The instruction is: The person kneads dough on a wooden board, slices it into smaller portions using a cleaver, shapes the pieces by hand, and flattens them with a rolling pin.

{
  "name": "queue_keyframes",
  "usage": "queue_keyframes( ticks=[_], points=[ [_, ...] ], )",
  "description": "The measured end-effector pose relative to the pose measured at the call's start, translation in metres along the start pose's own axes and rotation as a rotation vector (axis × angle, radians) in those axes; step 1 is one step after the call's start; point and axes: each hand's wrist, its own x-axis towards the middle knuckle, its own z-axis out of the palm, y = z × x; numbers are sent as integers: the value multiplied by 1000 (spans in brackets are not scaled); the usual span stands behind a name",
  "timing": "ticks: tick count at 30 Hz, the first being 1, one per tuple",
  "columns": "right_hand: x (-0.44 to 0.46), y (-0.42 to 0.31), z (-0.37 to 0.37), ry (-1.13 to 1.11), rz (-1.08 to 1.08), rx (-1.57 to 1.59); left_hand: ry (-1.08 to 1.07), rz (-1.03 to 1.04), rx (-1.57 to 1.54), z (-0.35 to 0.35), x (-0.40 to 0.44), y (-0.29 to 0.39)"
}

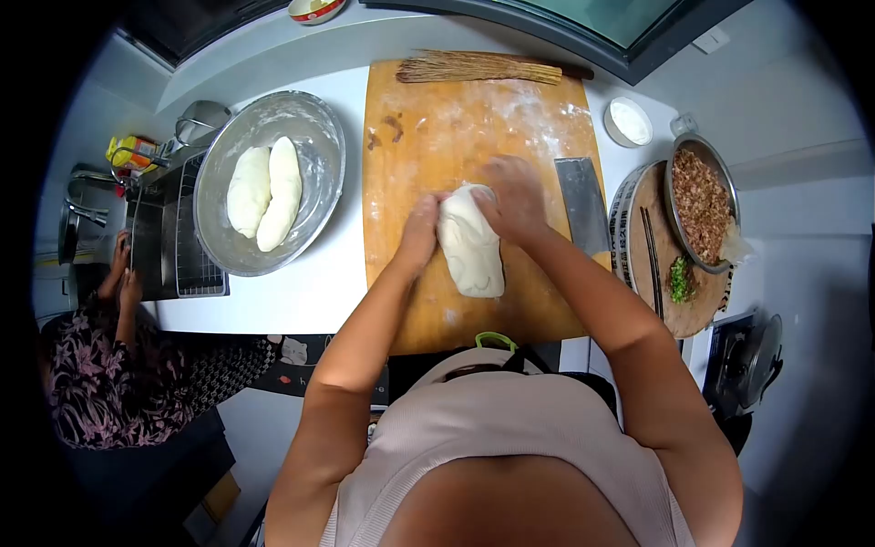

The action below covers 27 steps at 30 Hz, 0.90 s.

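A pale, elongated lump of dough [472, 253] lies on the floured wooden board [401, 273] in front of me. My left hand [422, 228] holds the dough along its upper left side, with the thumb at its top edge. At the upper right end of the dough is my right hand [516, 196], somewhat blurred, its thumb side gripping the edge while the other fingers curl over the board. A wide cleaver [583, 202] lies flat on the board to the right of my right hand.
To the left, a metal bowl [314, 232] holds two more dough pieces [278, 193]. A straw brush [478, 68] lies at the board's back. Right are a white bowl [629, 122], minced filling [702, 205], chopsticks [653, 260] and chopped greens [680, 278]. Another person [118, 365] stands by the sink.
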Motion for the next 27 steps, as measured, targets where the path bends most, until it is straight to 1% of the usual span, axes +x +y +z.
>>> queue_keyframes(
  ticks=[1,2,3,4,5,6,8,9,10,11,13,14,16,18,20,22,23,24,25,27],
  points=[
    [-3,-3,11,-33,-25,29,41,-158,-199,-5,1,4],
    [-9,-9,30,-67,-50,62,69,-11,-109,-19,13,-11],
    [-8,-19,46,-95,-83,97,93,150,125,-17,15,-3],
    [-14,-38,53,11,-128,-47,121,310,355,-8,12,11],
    [-30,-49,63,44,-89,87,147,454,585,3,4,23],
    [-54,-56,85,-5,36,253,12,526,939,11,-2,33],
    [-62,-58,99,-130,71,282,-22,602,1197,18,-14,28],
    [-47,-58,87,-198,-23,145,-45,645,1328,16,-10,26],
    [-35,-54,86,-245,-46,83,-1,631,1319,11,5,22],
    [-23,-51,85,-292,-71,22,-4,593,1299,6,20,18],
    [5,-38,94,-360,8,48,-3,513,1258,3,53,25],
    [20,-31,93,-370,-53,-79,11,510,1248,0,74,15],
    [52,-22,100,-380,-48,-165,25,476,1249,-5,108,15],
    [70,-28,101,-379,-54,-248,62,454,1257,-12,130,21],
    [65,-46,94,-477,7,-286,113,451,1255,-13,137,23],
    [84,-45,87,-528,49,-344,212,377,1008,-26,137,32],
    [94,-34,81,-610,73,-112,245,324,886,-38,131,30],
    [102,-12,74,-707,100,128,313,339,914,-44,111,39],
    [108,7,70,-801,121,366,202,163,988,-46,102,48],
    [96,21,76,-630,188,209,-46,-214,1111,-48,81,54]
  ],
)
